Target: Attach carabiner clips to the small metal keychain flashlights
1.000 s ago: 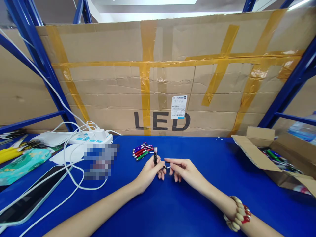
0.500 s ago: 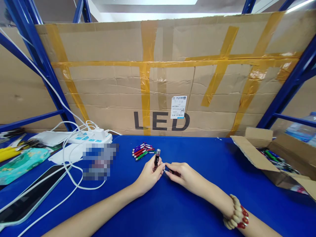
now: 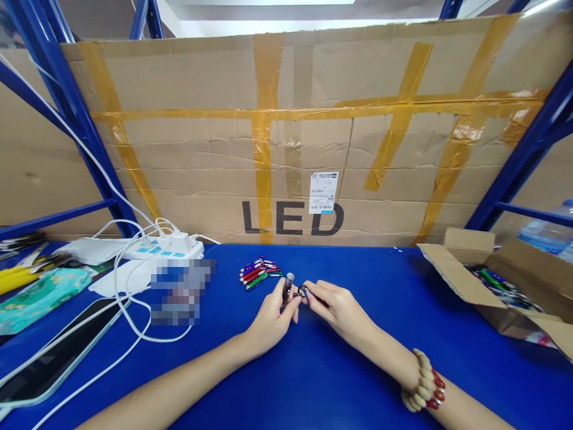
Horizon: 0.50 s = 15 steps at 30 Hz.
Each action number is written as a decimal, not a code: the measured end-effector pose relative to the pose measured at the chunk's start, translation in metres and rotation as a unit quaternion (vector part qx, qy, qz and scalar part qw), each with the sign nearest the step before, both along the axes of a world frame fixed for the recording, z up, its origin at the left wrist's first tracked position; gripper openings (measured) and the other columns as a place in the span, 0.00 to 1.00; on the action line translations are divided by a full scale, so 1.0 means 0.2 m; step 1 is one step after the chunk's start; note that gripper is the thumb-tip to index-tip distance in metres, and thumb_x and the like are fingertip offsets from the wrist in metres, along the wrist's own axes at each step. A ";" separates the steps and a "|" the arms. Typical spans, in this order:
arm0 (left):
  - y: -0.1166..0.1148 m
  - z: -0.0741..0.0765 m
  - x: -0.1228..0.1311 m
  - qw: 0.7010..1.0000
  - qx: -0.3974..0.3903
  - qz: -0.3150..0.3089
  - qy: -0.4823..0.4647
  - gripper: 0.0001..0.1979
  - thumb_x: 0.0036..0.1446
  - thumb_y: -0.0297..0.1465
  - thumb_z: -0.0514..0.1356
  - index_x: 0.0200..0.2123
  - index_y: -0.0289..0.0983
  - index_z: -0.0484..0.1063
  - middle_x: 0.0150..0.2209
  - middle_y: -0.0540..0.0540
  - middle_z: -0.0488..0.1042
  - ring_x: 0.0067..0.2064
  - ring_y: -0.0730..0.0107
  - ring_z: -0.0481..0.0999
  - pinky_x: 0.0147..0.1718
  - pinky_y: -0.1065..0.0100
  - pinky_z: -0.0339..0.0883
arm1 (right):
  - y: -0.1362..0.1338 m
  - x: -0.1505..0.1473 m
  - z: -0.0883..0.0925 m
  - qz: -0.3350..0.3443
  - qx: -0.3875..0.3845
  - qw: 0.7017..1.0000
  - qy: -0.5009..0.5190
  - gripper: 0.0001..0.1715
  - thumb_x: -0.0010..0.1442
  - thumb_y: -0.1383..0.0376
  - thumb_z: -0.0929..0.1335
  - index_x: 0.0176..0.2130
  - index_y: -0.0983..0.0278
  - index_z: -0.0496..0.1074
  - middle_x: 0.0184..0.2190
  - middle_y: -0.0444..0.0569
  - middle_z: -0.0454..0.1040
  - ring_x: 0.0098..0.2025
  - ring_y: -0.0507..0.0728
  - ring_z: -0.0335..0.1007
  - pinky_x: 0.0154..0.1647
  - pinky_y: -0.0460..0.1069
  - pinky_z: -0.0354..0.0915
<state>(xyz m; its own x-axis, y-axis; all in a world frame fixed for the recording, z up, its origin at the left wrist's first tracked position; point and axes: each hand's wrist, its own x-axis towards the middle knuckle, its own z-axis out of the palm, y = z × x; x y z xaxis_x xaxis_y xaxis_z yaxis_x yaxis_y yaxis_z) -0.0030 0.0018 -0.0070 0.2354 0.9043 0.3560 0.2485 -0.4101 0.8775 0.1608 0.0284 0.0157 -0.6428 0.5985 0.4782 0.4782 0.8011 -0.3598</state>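
Note:
My left hand [image 3: 271, 319] is closed round a small black flashlight [image 3: 287, 288] that stands nearly upright, its silver end on top. Thumb and fingertips of that hand also pinch near a small metal link beside it. My right hand [image 3: 336, 306] has its fingertips closed on a black carabiner clip [image 3: 303, 288], which meets the left fingertips. Whether the clip is joined to the flashlight is too small to tell. Just beyond the left hand lies a group of purple, red and green mini flashlights [image 3: 255, 276] with clips, on the blue table [image 3: 340, 382].
An open cardboard box [image 3: 452, 278] with more coloured pieces stands at the right. At the left are a white power strip [image 3: 154, 249], loose white cables, a phone-like dark device [image 3: 58, 352] and a green packet [image 3: 45, 298]. A large cardboard sheet [image 3: 201, 161] walls off the back.
My right hand has risen slightly, and the black clip now shows between the fingertips. The flashlight in my left hand has shifted a little right and tilted.

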 end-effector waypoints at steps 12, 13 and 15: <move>-0.01 0.02 0.02 0.995 -0.075 0.020 -0.064 0.13 0.47 0.27 0.59 0.29 0.38 0.53 0.25 0.53 0.69 0.27 0.76 0.67 0.28 0.72 0.60 | 0.02 -0.02 -0.04 -0.021 -0.022 0.997 0.065 0.15 0.65 0.63 0.55 0.37 0.64 0.68 0.28 0.47 0.69 0.29 0.52 0.65 0.31 0.45 0.62; -0.01 0.03 0.02 0.995 -0.075 0.025 -0.060 0.14 0.47 0.27 0.60 0.29 0.39 0.53 0.26 0.52 0.70 0.25 0.76 0.65 0.27 0.72 0.59 | 0.04 -0.01 -0.05 -0.043 -0.021 0.997 0.053 0.15 0.65 0.64 0.56 0.39 0.64 0.68 0.29 0.48 0.70 0.31 0.53 0.67 0.32 0.46 0.63; -0.01 0.03 0.02 0.995 -0.074 0.034 -0.055 0.16 0.46 0.29 0.61 0.29 0.39 0.52 0.28 0.50 0.73 0.23 0.78 0.63 0.25 0.72 0.58 | 0.09 0.03 -0.09 -0.080 -0.019 0.997 -0.007 0.14 0.63 0.64 0.57 0.40 0.64 0.69 0.31 0.50 0.71 0.32 0.55 0.68 0.34 0.48 0.64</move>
<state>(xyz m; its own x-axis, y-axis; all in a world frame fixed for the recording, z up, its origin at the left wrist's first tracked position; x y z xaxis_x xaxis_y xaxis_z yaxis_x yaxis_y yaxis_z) 0.0006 0.0002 -0.0013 0.1382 0.9617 0.2369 0.1711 -0.2587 0.9507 0.1660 0.0462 -0.0021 -0.5434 0.7119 0.4449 0.6045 0.6995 -0.3811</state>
